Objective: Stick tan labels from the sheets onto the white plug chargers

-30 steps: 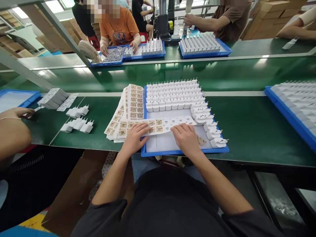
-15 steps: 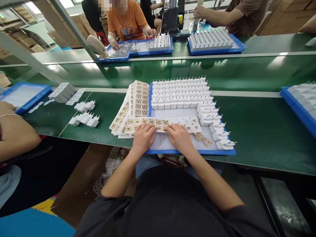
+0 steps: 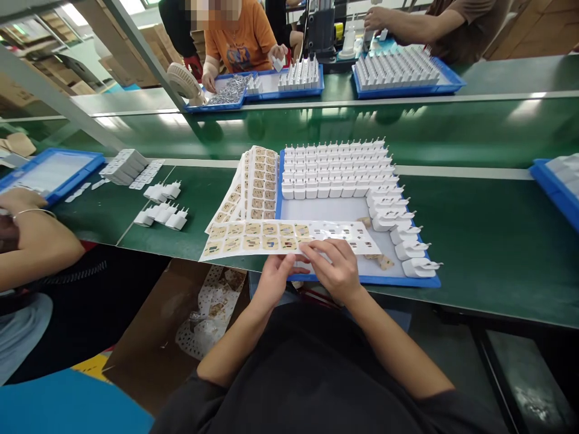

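A long white sticker sheet (image 3: pixel 253 237) with tan labels lies across the near edge of a blue tray (image 3: pixel 362 279). My left hand (image 3: pixel 274 278) pinches the sheet's near edge from below. My right hand (image 3: pixel 335 268) rests on the sheet beside it, its fingers curled in a pinch at a label. The tray holds several rows of white plug adapters (image 3: pixel 337 170), and a column of them lies tipped along its right side (image 3: pixel 409 241). More sticker sheets (image 3: pixel 256 187) are stacked left of the tray.
Loose white adapters (image 3: pixel 163 212) and a pile of white parts (image 3: pixel 126 166) lie on the green bench at left, near another person's arm (image 3: pixel 31 241) and a blue tray (image 3: pixel 49 172). Across the belt, people work at blue trays (image 3: pixel 402 84). Used sheets (image 3: pixel 212 307) lie below the bench.
Both hands drew back toward me and came together at the sheet's near edge; the left hand went from lying flat on the sheet to pinching it. The sheet shifted left and nearer.
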{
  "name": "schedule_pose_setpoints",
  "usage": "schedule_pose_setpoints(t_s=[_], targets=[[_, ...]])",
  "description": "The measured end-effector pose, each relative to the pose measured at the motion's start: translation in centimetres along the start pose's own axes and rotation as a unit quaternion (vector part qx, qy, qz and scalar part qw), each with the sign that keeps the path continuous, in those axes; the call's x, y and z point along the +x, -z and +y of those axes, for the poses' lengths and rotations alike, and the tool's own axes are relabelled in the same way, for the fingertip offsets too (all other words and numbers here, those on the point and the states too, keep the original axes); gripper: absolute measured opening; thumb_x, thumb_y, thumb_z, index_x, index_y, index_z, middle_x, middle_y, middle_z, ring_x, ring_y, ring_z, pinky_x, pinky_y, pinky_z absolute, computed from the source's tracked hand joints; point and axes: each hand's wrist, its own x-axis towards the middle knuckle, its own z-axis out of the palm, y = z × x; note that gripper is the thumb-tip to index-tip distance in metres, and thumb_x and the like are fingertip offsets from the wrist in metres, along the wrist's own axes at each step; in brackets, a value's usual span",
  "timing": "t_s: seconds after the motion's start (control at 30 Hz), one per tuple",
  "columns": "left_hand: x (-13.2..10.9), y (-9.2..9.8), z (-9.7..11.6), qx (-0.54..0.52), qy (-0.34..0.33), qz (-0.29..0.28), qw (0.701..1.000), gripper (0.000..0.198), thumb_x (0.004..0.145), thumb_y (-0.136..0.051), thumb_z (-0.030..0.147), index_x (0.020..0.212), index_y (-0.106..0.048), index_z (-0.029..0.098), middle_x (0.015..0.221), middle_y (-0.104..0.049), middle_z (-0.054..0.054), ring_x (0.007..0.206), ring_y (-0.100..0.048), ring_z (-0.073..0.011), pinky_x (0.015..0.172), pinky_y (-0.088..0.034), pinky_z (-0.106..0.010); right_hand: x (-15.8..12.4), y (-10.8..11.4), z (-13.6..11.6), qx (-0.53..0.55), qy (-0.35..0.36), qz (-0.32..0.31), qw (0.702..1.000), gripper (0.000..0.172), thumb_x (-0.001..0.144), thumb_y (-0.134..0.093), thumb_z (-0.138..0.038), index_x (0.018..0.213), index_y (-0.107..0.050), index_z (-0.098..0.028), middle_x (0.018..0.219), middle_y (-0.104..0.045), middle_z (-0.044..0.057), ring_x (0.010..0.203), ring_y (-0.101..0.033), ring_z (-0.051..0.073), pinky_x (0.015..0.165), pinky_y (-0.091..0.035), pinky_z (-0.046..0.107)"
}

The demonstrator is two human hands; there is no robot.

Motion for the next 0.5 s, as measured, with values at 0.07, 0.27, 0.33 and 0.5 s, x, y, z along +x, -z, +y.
schedule_pose_setpoints(t_s=[0.07, 0.27, 0.33, 0.5], targets=[[1.1, 0.0, 0.0, -0.033, 0.001, 0.058, 0.998, 0.041, 0.081, -0.076, 0.05, 0.105, -0.072, 0.016, 0.109, -0.073, -0.011, 0.08, -0.069, -0.0167, 0.063, -0.059, -0.026, 0.1, -0.1, -0.4, 0.038, -0.02, -0.006, 0.999, 0.039, 0.089, -0.066, -0.01, 0.126, -0.066, -0.024, 0.102, -0.075, 0.008, 0.09, -0.065, 0.024, 0.08, -0.053, 0.04], [1.3, 0.2, -0.1, -0.037, 0.025, 0.07, 0.997, 0.031, 0.07, -0.085, 0.035, 0.091, -0.077, 0.014, 0.096, -0.075, -0.007, 0.072, -0.066, -0.0145, 0.059, -0.058, -0.025, 0.9, -0.2, -0.1, 0.118, -0.122, 0.008, 0.985, 0.029, 0.094, -0.06, -0.012, 0.119, -0.07, -0.025, 0.095, -0.071, 0.008, 0.087, -0.066, 0.022, 0.077, -0.057, 0.039], [0.9, 0.2, -0.1, -0.054, 0.043, 0.067, 0.995, 0.033, 0.069, -0.086, 0.035, 0.093, -0.078, 0.014, 0.097, -0.076, -0.008, 0.072, -0.067, -0.0153, 0.059, -0.059, -0.027, 1.0, -0.3, 0.0, 0.125, -0.129, 0.01, 0.984, 0.027, 0.095, -0.06, -0.013, 0.116, -0.071, -0.026, 0.093, -0.07, 0.008, 0.088, -0.066, 0.021, 0.077, -0.058, 0.038], [0.4, 0.1, 0.2, -0.113, 0.072, 0.071, 0.988, 0.04, 0.069, -0.086, 0.032, 0.103, -0.075, 0.015, 0.102, -0.077, -0.009, 0.088, -0.072, -0.0203, 0.067, -0.06, -0.026, 0.9, -0.5, -0.2, 0.169, -0.147, 0.012, 0.974, 0.02, 0.094, -0.064, -0.016, 0.11, -0.073, -0.026, 0.097, -0.071, 0.007, 0.091, -0.068, 0.021, 0.08, -0.059, 0.038]])
